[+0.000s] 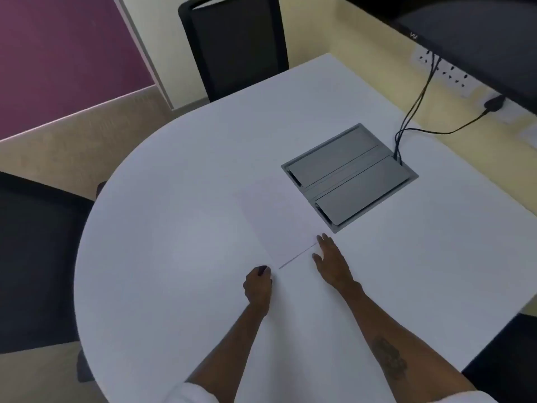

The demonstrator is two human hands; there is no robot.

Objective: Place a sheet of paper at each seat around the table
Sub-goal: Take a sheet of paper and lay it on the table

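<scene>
White round-ended tabletop (162,216) fills most of the frame. Sheets of paper (276,225) lie flat near frame centre, very pale against the surface, near edge marked by a thin shadow line; how many sheets, cannot tell. Far corner of the paper sits just beside the grey cable box (348,174) set into the tabletop, centre right. Left hand (258,287), lower centre, curled loosely with knuckles up, beside the paper's near-left corner; whether it pinches anything cannot tell. Right hand (332,264) open, fingers extended flat, fingertips at the paper's near-right corner. Black chair (235,45) at top centre, another black chair (37,257) at left edge. Black cables (418,94) run from the box to wall sockets, upper right, under a dark monitor (476,33).
</scene>
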